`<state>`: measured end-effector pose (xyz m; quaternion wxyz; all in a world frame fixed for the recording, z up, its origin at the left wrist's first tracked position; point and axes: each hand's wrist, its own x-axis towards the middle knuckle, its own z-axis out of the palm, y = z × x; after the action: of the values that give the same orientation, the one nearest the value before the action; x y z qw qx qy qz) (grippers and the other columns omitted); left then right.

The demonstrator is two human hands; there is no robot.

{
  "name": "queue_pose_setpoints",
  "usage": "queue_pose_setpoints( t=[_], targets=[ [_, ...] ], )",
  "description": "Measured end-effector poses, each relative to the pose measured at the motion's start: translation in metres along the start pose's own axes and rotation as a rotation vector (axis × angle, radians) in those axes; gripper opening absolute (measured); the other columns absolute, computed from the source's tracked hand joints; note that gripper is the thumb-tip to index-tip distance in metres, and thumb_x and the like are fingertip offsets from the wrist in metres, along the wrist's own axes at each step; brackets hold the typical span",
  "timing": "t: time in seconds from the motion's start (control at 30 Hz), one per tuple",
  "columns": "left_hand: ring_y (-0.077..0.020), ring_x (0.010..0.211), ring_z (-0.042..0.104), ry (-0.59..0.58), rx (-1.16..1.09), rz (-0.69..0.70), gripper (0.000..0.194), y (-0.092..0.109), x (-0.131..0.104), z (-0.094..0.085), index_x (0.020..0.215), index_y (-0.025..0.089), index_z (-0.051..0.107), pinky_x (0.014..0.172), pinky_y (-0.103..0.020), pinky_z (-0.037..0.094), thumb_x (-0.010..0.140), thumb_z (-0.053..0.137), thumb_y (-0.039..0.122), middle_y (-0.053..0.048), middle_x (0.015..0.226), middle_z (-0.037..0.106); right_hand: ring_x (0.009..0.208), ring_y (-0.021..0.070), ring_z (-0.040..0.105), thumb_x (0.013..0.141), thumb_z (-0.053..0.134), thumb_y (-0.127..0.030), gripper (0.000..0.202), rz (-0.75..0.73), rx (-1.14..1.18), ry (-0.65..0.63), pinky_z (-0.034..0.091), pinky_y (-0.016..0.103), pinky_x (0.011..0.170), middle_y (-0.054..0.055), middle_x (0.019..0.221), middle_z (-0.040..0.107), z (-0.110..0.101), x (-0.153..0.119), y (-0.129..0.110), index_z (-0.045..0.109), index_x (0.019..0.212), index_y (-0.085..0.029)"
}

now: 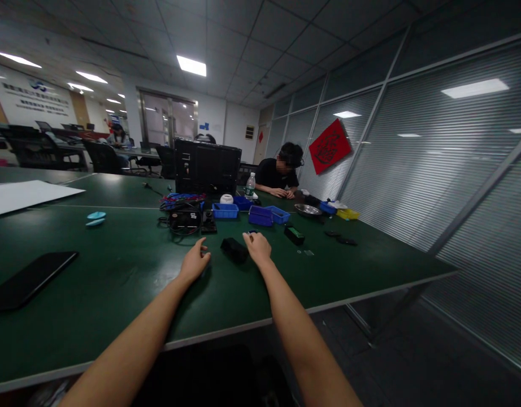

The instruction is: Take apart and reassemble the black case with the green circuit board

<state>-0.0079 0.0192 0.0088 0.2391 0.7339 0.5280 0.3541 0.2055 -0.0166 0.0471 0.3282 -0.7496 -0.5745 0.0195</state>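
Note:
Between my two hands, a black box-like object [234, 250] lies on the green table [129, 265]. My left hand [195, 261] is to the left of it, apart from it, with fingers loosely curved, spread from the thumb and empty. On the other side, my right hand [258, 249] is close beside the black object, its fingers curled together and pointing down. A small dark-blue bit shows at those fingertips, too little of it to name. Whether the right hand touches the black object, I cannot tell.
Beyond my hands stand blue bins [225, 211], a black power unit with wires [185, 219], a monitor [207, 167] and a water bottle [250, 185]. A black-and-green box [294, 234] lies to the right, a metal bowl [308, 210] behind it. Another person [281, 169] works across the table.

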Motion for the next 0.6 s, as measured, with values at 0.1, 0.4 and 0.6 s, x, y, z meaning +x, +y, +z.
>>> queue_pose_setpoints(
  t=[0.1,0.4,0.6],
  targets=[
    [-0.0133,0.075,0.058,0.001,0.007,0.006,0.057,-0.001,0.0,0.001,0.128,0.018,0.035,0.074,-0.027,0.043,0.073,0.05,0.026,-0.006,0.103,0.06,0.103,0.0205,0.046,0.073,0.051,-0.055,0.046,-0.215,0.026,-0.123,0.034,0.029,0.083,0.006,0.106,0.053,0.003,-0.007,-0.005,0.056,0.109,-0.026],
    [-0.0132,0.075,0.058,-0.008,0.042,0.017,0.054,0.004,-0.002,-0.002,0.125,0.017,0.039,0.074,-0.027,0.044,0.074,0.05,0.026,-0.006,0.104,0.06,0.072,0.0141,0.055,0.077,0.051,-0.037,0.028,-0.201,0.226,-0.24,0.038,0.022,0.066,0.003,0.078,0.062,0.022,-0.006,-0.01,0.066,0.087,-0.016],
    [-0.0157,0.089,0.056,0.048,0.085,0.169,0.048,0.005,-0.004,-0.001,0.124,0.021,0.044,0.082,-0.03,0.044,0.076,0.048,0.029,-0.007,0.113,0.054,0.072,0.0147,0.054,0.083,0.038,-0.044,0.039,-0.106,0.092,0.036,0.036,0.023,0.066,0.004,0.074,0.061,0.003,0.003,0.001,0.064,0.072,-0.017]
  ],
)
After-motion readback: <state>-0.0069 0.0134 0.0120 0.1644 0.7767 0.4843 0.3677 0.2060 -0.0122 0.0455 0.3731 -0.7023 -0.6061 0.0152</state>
